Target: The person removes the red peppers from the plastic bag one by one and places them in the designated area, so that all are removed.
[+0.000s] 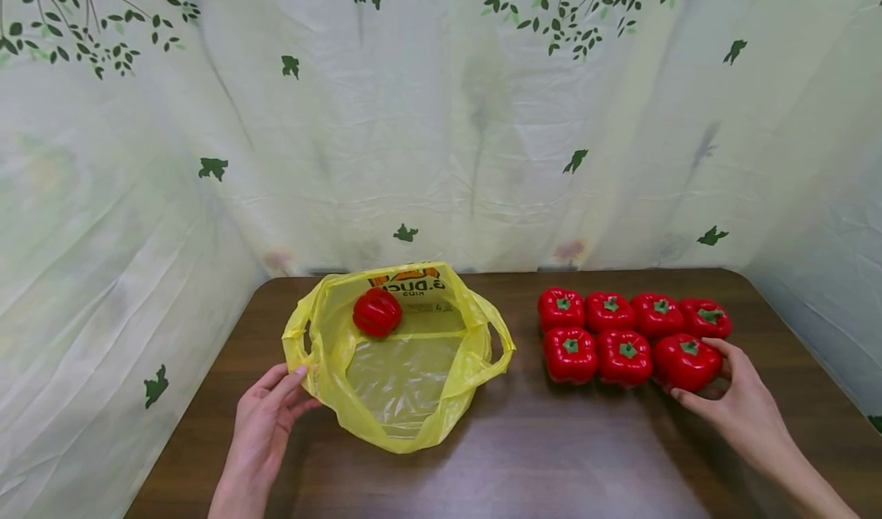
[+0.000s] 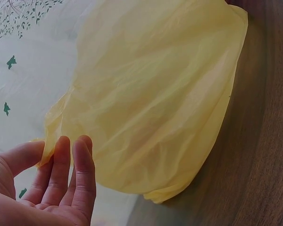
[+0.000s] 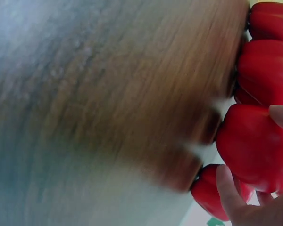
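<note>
A yellow plastic bag (image 1: 406,427) stands open-mouthed on the table, with one red bell pepper (image 1: 377,313) inside near its back left. My left hand (image 1: 265,419) pinches the bag's left rim between thumb and fingers; the left wrist view shows the yellow film (image 2: 151,103) close to those fingers. On the right, my right hand (image 1: 740,396) grips the nearest right-hand bell pepper (image 1: 685,362) of a two-row group, thumb in front and fingers behind. In the right wrist view that held pepper (image 3: 254,143) sits between the thumb and fingers.
Several other red bell peppers stand close together, such as a front-row one (image 1: 570,355) and a back-row one (image 1: 704,318). They rest on the dark wooden table (image 1: 530,458). A pale curtain with leaf prints (image 1: 448,136) hangs behind and along both sides.
</note>
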Action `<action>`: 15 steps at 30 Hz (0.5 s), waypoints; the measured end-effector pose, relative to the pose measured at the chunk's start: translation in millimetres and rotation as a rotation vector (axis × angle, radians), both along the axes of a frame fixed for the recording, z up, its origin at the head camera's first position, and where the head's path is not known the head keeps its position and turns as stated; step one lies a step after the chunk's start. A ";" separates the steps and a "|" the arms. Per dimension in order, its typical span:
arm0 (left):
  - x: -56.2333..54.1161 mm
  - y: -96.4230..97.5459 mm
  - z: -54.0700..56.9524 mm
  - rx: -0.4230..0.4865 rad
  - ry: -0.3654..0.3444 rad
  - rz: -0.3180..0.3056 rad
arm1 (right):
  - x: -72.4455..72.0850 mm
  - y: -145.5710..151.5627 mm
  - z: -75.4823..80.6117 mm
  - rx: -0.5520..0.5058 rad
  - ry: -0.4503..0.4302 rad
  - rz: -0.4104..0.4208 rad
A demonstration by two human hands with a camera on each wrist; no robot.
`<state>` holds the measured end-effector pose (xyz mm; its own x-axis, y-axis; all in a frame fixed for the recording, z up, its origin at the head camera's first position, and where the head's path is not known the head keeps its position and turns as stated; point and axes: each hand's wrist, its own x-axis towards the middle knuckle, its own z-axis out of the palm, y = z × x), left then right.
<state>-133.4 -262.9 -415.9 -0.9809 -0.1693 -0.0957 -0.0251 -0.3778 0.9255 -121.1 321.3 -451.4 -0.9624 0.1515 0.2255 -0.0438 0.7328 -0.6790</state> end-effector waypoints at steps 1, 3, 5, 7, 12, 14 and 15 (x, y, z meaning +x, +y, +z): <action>-0.1 0.2 -0.1 0.001 0.001 -0.001 | -0.5 0.1 -0.5 -0.007 0.000 0.005; -0.3 0.6 -0.3 0.002 0.004 -0.002 | -1.2 0.2 -1.3 -0.012 -0.002 0.011; -0.6 1.1 -0.5 0.005 0.009 -0.003 | -1.4 0.1 -1.6 -0.011 -0.012 0.010; -0.8 1.6 -0.5 0.007 0.014 -0.005 | -1.6 -0.1 -1.9 0.003 -0.022 -0.001; -1.0 2.1 -0.1 0.008 0.016 -0.008 | -2.3 -2.7 -2.6 0.025 -0.029 -0.028; -1.0 2.1 -0.1 0.008 0.013 -0.010 | -2.0 -4.5 -2.9 0.020 -0.033 -0.033; -1.0 2.1 -0.1 0.008 0.011 -0.011 | -1.8 -5.5 -3.2 0.016 -0.039 -0.036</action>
